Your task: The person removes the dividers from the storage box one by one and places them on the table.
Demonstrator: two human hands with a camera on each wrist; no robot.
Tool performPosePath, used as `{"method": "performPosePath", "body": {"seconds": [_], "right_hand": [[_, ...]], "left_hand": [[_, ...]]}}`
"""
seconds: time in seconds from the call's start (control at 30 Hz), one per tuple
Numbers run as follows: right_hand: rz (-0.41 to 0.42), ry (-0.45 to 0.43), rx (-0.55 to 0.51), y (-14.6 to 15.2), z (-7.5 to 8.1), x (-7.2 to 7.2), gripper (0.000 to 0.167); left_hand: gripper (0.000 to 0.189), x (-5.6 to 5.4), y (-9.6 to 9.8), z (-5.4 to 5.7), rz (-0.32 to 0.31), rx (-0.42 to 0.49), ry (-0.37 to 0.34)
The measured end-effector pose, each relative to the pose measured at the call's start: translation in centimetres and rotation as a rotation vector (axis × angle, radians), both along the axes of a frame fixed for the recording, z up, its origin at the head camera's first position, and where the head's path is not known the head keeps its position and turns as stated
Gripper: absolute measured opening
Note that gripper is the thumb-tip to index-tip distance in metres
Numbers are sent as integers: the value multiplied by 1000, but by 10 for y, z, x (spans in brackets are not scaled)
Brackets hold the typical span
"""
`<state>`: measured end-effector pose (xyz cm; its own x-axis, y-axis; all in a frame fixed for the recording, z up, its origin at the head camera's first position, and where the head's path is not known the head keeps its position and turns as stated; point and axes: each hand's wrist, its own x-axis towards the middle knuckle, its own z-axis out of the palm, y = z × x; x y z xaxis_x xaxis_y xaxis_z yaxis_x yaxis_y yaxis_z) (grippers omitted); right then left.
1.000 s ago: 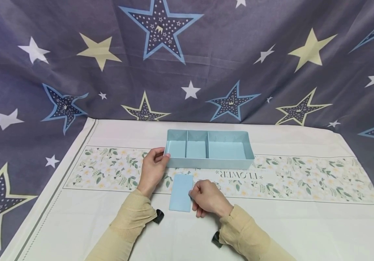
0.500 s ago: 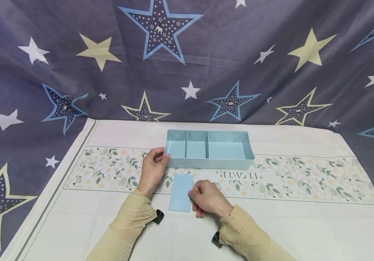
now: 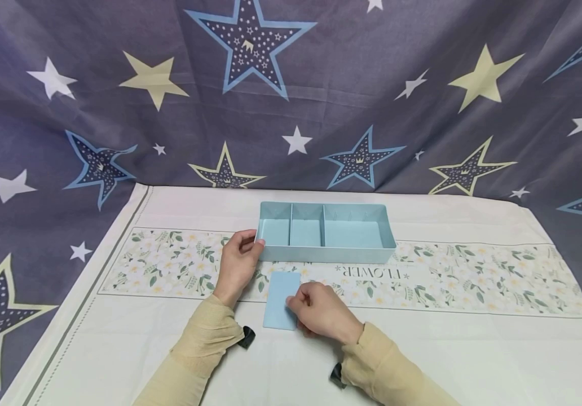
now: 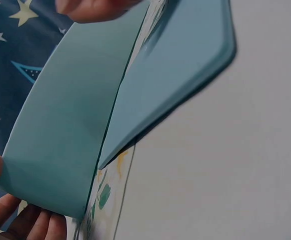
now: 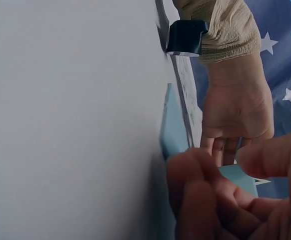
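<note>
A light-blue storage box (image 3: pixel 321 255) with several compartments stands on the table. My left hand (image 3: pixel 237 268) holds its left end, the thumb at the near top corner and the fingers around the end wall; the left wrist view shows these fingers (image 4: pixel 28 220) against the box. Nearer to me lies a flat light-blue rectangular panel (image 3: pixel 278 301). My right hand (image 3: pixel 323 310) is at the panel's right edge, with bent fingers partly over it. In the right wrist view the curled fingers (image 5: pixel 190 185) are close to the panel (image 5: pixel 170 125), while the thumb stays raised and apart from them.
A white tablecloth (image 3: pixel 118 349) covers the table, with a printed flower band (image 3: pixel 474 282) running across it under the box. Behind the table hangs a dark curtain (image 3: pixel 321 113) with stars. Each wrist carries a small black device.
My right hand has shifted slightly left, from the panel's right edge to partly over the panel. The left hand, the box and the panel look unmoved.
</note>
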<state>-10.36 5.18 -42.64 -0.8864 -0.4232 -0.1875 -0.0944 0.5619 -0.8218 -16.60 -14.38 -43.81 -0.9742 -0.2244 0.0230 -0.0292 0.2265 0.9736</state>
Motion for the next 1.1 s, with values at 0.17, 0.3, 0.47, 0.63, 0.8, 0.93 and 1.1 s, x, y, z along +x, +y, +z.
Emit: {"method": "performPosePath", "body": {"seconds": [0.17,0.3,0.47,0.63,0.8,0.93,1.1], "right_hand": [[-17,126,52,1,4,0,29],[-31,123,22,4,9,-3,30],[-57,108,-44,9,16,-6,31],[-89,141,-111,14,21,-9,30],[-134,175,-161,19,25,-14,29],[-166,184,-218,22,28,-19,27],[-216,209,-257,24,37,-25,22]], "left_hand": [[37,0,0,0,0,-2,-6],[37,0,1,0,2,-8,-5],[36,1,1,1,6,-11,0],[35,1,1,1,4,-9,-2],[34,1,1,1,9,-10,3],[35,0,1,1,7,-13,2],[37,0,0,1,3,-10,1]]}}
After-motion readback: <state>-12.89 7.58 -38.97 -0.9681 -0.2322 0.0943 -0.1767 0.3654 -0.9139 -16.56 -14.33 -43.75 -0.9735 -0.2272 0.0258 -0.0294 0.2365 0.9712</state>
